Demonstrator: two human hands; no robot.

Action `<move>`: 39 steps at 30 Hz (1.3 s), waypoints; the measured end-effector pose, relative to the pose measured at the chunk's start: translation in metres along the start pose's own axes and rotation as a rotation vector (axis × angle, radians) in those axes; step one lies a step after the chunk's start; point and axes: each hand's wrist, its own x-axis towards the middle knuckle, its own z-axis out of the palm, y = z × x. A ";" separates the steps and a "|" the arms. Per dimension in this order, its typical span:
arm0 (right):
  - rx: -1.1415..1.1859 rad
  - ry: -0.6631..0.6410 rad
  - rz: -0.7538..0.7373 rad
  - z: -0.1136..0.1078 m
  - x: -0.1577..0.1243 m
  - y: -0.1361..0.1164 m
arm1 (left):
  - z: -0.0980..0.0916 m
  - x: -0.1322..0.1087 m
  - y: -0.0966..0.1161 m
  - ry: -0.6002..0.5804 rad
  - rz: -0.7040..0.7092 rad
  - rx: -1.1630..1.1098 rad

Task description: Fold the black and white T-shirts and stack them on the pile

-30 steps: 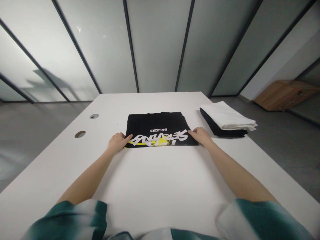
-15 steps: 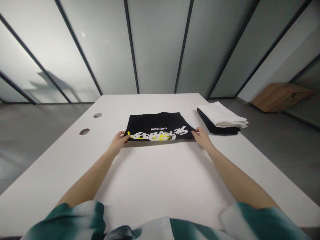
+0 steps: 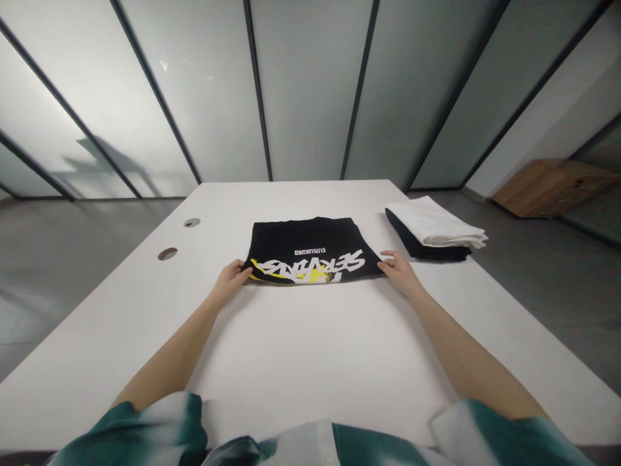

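A black cloth (image 3: 301,236) with white and yellow printed lettering lies folded on the white table, near its middle. The lettering reads upside down. My left hand (image 3: 233,281) pinches the near left corner of the cloth between thumb and fingers. At the near right corner, my right hand (image 3: 398,272) has its thumb and a finger on the fabric edge, with the index finger stretched out above it. The near edge spans between the two hands, slightly curved.
Folded white cloth (image 3: 431,220) rests on folded black cloth (image 3: 412,246) at the table's (image 3: 310,362) right side. Two round holes pierce the tabletop at the left. Beyond the right edge, a wooden cabinet (image 3: 548,188) stands on the grey floor.
The near edge of the cloth has come down and a little towards me, and more of the lettering shows. Both hands moved slightly nearer; my right index finger has lifted away.
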 end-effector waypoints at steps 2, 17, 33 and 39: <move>-0.107 0.030 -0.014 -0.005 -0.001 0.002 | -0.002 0.001 -0.006 0.022 -0.026 0.087; -0.736 -0.114 -0.615 0.026 -0.018 -0.013 | 0.011 -0.013 0.005 -0.215 0.515 0.776; 0.088 -0.256 0.349 0.027 -0.032 -0.064 | 0.040 0.050 0.033 -0.140 0.537 0.806; 0.648 -0.570 0.671 0.060 -0.081 -0.100 | 0.107 0.125 0.062 -0.289 0.428 0.897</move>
